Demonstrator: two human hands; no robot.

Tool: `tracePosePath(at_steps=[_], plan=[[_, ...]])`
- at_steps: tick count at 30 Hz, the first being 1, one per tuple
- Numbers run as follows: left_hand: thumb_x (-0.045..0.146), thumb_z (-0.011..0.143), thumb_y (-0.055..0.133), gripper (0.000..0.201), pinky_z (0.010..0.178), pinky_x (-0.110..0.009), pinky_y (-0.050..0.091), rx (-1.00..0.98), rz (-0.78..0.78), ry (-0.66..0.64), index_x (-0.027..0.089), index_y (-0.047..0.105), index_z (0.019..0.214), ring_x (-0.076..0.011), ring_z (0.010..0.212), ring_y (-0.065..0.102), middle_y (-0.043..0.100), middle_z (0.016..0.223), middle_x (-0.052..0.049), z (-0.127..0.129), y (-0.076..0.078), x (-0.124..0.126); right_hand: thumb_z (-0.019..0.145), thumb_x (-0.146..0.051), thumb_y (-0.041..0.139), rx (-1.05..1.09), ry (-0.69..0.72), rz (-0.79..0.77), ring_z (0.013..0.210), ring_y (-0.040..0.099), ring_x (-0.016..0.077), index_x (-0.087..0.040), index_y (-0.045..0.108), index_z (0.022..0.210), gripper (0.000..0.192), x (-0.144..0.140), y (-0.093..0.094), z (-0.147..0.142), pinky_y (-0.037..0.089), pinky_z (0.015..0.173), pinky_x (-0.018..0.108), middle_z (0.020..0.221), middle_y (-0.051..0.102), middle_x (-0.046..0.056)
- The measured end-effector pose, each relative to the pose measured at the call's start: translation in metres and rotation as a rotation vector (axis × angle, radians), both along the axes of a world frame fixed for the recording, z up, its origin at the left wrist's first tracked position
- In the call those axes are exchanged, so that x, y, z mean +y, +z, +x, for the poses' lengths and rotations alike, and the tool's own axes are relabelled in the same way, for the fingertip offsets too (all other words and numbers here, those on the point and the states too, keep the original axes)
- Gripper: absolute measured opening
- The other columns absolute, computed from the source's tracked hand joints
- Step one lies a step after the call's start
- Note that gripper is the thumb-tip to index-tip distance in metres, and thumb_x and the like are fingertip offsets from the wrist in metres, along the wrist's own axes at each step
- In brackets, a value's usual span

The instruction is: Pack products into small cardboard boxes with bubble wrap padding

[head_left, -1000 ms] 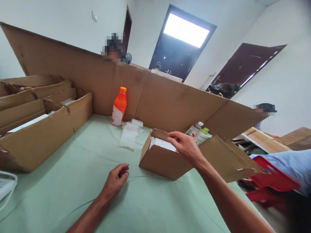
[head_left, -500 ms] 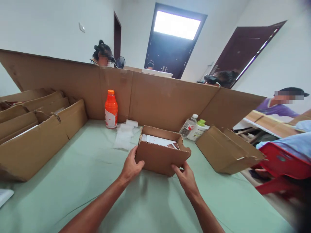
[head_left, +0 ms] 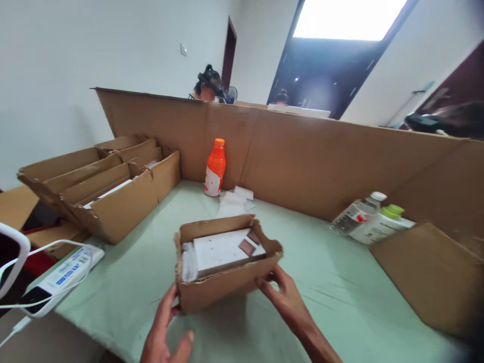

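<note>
A small open cardboard box point(head_left: 227, 295) sits in front of me, turned at an angle on the green tabletop. Inside it lie a white flat box point(head_left: 219, 252) with brown squares at one end and a clear plastic-wrapped bundle point(head_left: 189, 262) at the left. My left hand point(head_left: 164, 327) is at the box's front left corner, fingers against its side and thumb spread away from the cardboard. On the lower right of the front wall, my right hand point(head_left: 282, 292) grips the box with thumb and fingers; some fingertips are hidden behind it.
Divided cardboard boxes point(head_left: 113, 201) stand at left, near a white power strip point(head_left: 68, 275) with cables. An orange bottle point(head_left: 215, 169) and white wrapping point(head_left: 234, 201) stand along the cardboard partition point(head_left: 302, 151). At right are a clear bottle point(head_left: 355, 214), a green-capped bottle point(head_left: 378, 227) and another cardboard box point(head_left: 431, 277).
My view has swung left. The cardboard box has come closer to me and left, and turned. My left thumb has left its front wall; my right hand keeps its hold.
</note>
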State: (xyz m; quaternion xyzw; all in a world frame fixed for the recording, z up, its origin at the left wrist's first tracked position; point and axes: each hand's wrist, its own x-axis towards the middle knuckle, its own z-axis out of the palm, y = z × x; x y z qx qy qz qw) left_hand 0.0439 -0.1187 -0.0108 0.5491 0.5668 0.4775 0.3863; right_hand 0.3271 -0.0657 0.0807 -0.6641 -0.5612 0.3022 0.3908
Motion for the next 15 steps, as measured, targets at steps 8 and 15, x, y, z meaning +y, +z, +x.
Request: tracePosePath(at_steps=[8, 15], plan=[[0.035, 0.09, 0.053, 0.071, 0.104, -0.039, 0.054, -0.08, 0.152, 0.131, 0.028, 0.027, 0.155, -0.0311, 0.147, 0.033, 0.03, 0.162, -0.007, -0.032, 0.006, 0.045, 0.082, -0.036, 0.053, 0.045, 0.15, 0.165, 0.128, 0.052, 0.032, -0.018, 0.043, 0.143, 0.065, 0.144, -0.034, -0.125, 0.048, 0.1, 0.047, 0.145, 0.052, 0.017], [0.031, 0.089, 0.055, 0.069, 0.108, -0.042, 0.048, -0.133, 0.151, 0.043, 0.024, 0.029, 0.153, -0.0301, 0.149, 0.029, 0.022, 0.164, -0.013, -0.011, 0.029, 0.135, 0.072, -0.028, 0.062, -0.043, 0.405, 0.183, 0.137, 0.048, 0.0312, -0.017, 0.031, 0.151, 0.086, 0.15, -0.082, -0.159, 0.04, 0.112, 0.047, 0.153, 0.046, 0.016]])
